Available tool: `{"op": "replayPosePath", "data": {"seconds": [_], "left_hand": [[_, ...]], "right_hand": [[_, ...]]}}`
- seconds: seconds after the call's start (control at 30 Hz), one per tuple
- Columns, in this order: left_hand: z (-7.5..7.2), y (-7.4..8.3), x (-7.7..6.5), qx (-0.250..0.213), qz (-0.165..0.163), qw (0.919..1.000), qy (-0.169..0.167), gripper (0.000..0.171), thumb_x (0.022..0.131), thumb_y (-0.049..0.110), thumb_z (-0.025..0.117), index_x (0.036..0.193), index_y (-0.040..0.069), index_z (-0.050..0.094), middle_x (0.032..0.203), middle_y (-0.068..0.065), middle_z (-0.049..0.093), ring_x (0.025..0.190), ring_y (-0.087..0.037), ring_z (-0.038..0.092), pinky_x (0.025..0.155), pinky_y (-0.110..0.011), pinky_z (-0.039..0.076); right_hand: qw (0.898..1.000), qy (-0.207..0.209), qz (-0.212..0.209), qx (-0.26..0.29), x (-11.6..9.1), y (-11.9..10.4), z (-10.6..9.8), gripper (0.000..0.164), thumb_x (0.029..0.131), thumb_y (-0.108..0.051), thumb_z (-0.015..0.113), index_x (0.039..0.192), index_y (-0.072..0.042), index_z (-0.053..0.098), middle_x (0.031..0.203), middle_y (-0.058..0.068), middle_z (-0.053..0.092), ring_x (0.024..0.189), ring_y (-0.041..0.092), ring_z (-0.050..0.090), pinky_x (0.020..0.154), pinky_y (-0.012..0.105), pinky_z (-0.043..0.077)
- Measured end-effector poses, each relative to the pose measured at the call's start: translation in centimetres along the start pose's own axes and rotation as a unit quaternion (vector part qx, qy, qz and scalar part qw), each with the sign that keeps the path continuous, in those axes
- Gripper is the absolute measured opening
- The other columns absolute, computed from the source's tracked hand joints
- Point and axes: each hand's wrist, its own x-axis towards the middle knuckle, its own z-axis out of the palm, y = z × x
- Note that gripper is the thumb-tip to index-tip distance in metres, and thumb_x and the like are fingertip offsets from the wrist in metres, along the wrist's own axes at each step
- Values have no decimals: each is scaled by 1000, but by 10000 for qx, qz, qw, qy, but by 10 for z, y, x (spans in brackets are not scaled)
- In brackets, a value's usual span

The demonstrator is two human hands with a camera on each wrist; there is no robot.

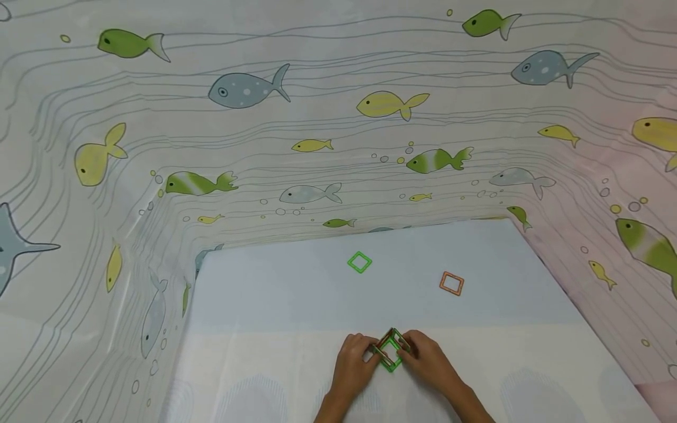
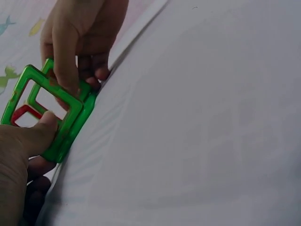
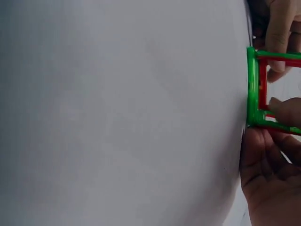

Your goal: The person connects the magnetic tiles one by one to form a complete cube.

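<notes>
Both hands hold a partly built open box of square magnetic tiles (image 2: 67,132), hollow frames in green and red, low over the table. In the head view my left hand (image 1: 354,361) grips its left side; the left wrist view shows that thumb (image 2: 46,123) pressed against a green frame. From the right, my right hand (image 1: 428,361) pinches the opposite wall between thumb and fingers. A green tile base lies under the upright frames, with red frames (image 3: 262,87) showing inside the green ones in the right wrist view. Some fingertips are hidden behind the frames.
Farther back on the table (image 1: 275,288) lie a loose green square tile (image 1: 354,267) and, to its right, an orange square tile (image 1: 442,283). A fish-patterned sheet (image 1: 254,147) rises around the table's back and sides.
</notes>
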Motion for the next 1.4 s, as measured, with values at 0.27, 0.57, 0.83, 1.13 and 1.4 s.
{"op": "replayPosePath", "data": {"seconds": [0.27, 0.57, 0.83, 1.13, 1.4], "left_hand": [[-4, -3, -2, -204, 555, 9980, -225, 39, 73, 44, 84, 103, 25, 69, 85, 16, 65, 77, 0, 53, 76, -21, 45], [-16, -9, -3, -1724, 14, 9825, -704, 41, 97, 19, 64, 135, 11, 53, 110, 0, 67, 91, -6, 61, 82, -27, 52], [-7, -13, 0, -1568, 186, 9872, -244, 26, 97, 16, 65, 123, 12, 65, 106, 1, 70, 89, -4, 66, 79, -22, 56], [-3, -11, 1, -1311, -112, 9907, -337, 28, 87, 21, 77, 114, 24, 70, 104, 10, 70, 87, 0, 65, 78, -21, 55], [-2, -10, 2, -1248, -61, 9921, -48, 14, 88, 22, 77, 101, 22, 75, 92, 11, 71, 81, 2, 63, 73, -18, 54]], "right_hand": [[9976, -285, 61, -629, 16, -4, 3, 14, 86, -11, 76, 87, -15, 63, 77, -9, 50, 65, 3, 41, 54, 20, 35], [9964, -309, -206, -757, 22, -4, 1, 12, 84, -10, 77, 84, -16, 68, 75, -11, 51, 66, 2, 43, 58, 20, 37], [9929, -256, -885, -754, 26, -6, 3, 19, 81, -6, 79, 79, -17, 64, 74, -10, 53, 66, 1, 40, 58, 19, 35], [9851, -703, -1429, -647, 33, -4, 6, 15, 82, -7, 79, 83, -20, 70, 82, -12, 62, 76, 1, 51, 66, 23, 46], [9768, -810, -1887, -601, 36, -3, 7, 12, 84, -13, 80, 84, -21, 71, 82, -15, 61, 76, -1, 51, 65, 21, 47]]}}
